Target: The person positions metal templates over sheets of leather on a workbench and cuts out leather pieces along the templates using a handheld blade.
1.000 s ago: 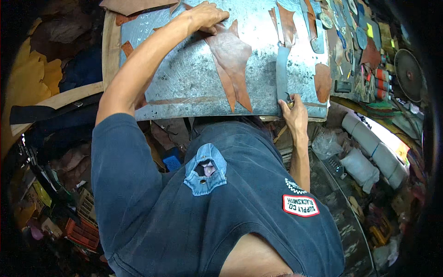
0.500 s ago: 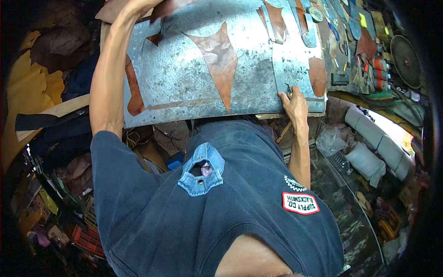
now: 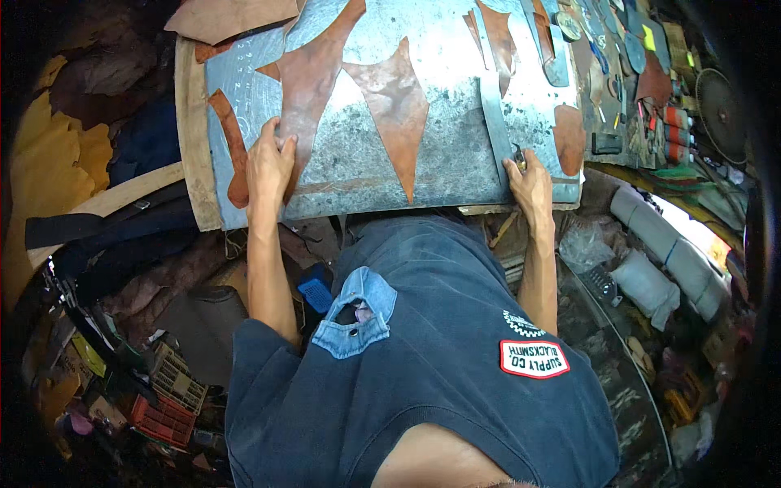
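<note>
A long pointed piece of brown leather (image 3: 316,85) lies on the scuffed grey metal work surface (image 3: 342,175). My left hand (image 3: 268,168) is at its lower left edge, thumb and fingers closed on that edge. Near the board's front edge, my right hand (image 3: 533,191) is closed around a small hand tool (image 3: 518,154) with a dark tip; its exact kind is hard to make out. Beside this hand lies a long grey strip (image 3: 494,122). Between my hands rests another pointed leather piece (image 3: 399,106), its tip toward me.
A narrow leather scrap (image 3: 232,146) lies at the left and a rounded one (image 3: 569,140) at the right. Beyond are more leather pieces (image 3: 498,37), tools and red-brown spools (image 3: 677,134). A fan (image 3: 720,110) stands far right. A wooden edge (image 3: 193,138) borders the metal.
My left hand has come back from the far left edge toward me. The leather piece now lies flat, left of the other pointed one. My right hand still grips its tool.
</note>
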The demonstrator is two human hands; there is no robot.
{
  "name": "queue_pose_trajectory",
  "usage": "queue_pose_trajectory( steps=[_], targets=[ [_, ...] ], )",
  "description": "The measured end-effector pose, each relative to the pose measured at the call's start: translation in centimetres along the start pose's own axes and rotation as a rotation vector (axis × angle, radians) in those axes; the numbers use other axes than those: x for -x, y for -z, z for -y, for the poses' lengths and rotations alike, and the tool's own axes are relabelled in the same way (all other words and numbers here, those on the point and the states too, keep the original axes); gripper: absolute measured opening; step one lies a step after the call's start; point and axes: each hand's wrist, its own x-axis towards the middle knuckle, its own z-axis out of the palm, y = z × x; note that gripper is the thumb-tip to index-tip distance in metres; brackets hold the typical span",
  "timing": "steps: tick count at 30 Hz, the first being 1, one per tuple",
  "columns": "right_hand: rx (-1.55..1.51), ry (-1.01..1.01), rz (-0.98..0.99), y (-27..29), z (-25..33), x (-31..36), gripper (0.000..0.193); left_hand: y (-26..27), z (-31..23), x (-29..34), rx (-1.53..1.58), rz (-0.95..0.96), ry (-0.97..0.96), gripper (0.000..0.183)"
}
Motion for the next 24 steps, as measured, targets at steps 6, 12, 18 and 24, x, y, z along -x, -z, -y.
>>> queue_pose_trajectory(
  steps=[6, 12, 18, 24],
  targets=[
    [0.035, 0.008, 0.014, 0.7, 1.2, -2.0, 0.034, -4.2, -3.7, 1.8, -0.286, -0.336, -0.287, 0.066],
    [-0.052, -0.016, 0.102, 0.2, 3.5, -2.5, 0.032, -10.6, -8.4, 1.9, -0.212, -0.079, -0.321, 0.084],
    [-0.061, 0.059, 0.101, -0.1, 1.7, -2.0, 0.032, -9.4, -6.5, -0.1, -0.221, 0.134, -0.622, 0.07],
    [-0.056, 0.075, 0.056, 0.3, 0.6, -2.8, 0.035, -8.5, -7.6, -1.1, -0.184, 0.143, -0.624, 0.064]
  ],
)
